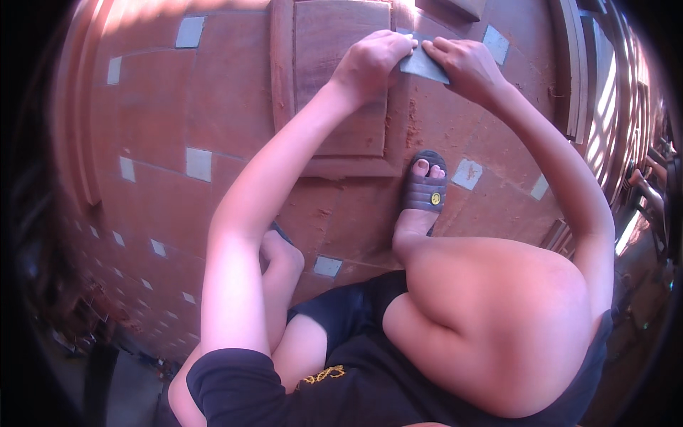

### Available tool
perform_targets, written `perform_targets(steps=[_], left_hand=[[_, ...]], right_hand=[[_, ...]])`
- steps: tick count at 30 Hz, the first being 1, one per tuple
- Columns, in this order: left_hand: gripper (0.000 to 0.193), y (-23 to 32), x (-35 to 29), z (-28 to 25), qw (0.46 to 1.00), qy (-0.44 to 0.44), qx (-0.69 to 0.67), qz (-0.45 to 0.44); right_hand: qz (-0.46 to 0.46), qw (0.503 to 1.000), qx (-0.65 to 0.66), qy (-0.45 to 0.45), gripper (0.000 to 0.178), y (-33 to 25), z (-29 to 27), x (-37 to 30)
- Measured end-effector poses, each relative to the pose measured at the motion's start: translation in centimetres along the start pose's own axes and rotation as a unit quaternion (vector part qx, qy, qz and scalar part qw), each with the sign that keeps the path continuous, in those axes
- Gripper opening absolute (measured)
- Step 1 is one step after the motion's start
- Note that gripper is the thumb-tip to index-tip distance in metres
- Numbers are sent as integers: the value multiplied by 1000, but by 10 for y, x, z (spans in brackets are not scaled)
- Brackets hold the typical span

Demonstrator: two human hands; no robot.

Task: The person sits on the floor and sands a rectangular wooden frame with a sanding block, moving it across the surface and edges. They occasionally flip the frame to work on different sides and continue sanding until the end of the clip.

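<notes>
A thin grey metal card scraper [425, 67] spans the gap between my two hands, tilted over the right stile of a wooden panel door [341, 132]. My left hand [370, 62] is closed on its left end, with the thumb towards the middle. On the other end, my right hand [466, 65] grips with the thumb and fingers pressed against the metal. The door lies flat on the floor and has a raised frame around a darker inner panel. Whether the scraper's far edge touches the wood cannot be told.
Reddish wood shavings [413, 121] are scattered along the door's right side on the tiled floor [142, 107]. My sandalled foot [427, 185] stands just below the door's corner. Long wooden boards [569, 78] stand at the right. Another wooden piece [455, 6] lies at the far edge.
</notes>
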State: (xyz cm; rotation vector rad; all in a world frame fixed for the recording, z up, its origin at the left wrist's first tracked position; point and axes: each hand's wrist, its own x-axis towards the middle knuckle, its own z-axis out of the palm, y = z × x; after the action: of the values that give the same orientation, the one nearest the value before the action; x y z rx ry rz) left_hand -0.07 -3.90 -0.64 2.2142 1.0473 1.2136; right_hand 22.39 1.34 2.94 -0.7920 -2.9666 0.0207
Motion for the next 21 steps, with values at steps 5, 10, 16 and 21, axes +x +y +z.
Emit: perform_targets(steps=[5, 10, 16, 21], left_hand=[[8, 66, -65, 1, 999, -26, -33, 0], [15, 127, -115, -4, 990, -77, -86, -85], [15, 157, -124, -14, 974, -92, -148, -141], [12, 104, -66, -3, 984, 17, -127, -120]], right_hand=[[-72, 995, 55, -45, 40, -64, -6, -46], [-137, 974, 153, -93, 43, -124, -22, -95], [-113, 966, 209, -100, 36, -136, -35, -107], [-14, 980, 187, -71, 38, -84, -44, -65]])
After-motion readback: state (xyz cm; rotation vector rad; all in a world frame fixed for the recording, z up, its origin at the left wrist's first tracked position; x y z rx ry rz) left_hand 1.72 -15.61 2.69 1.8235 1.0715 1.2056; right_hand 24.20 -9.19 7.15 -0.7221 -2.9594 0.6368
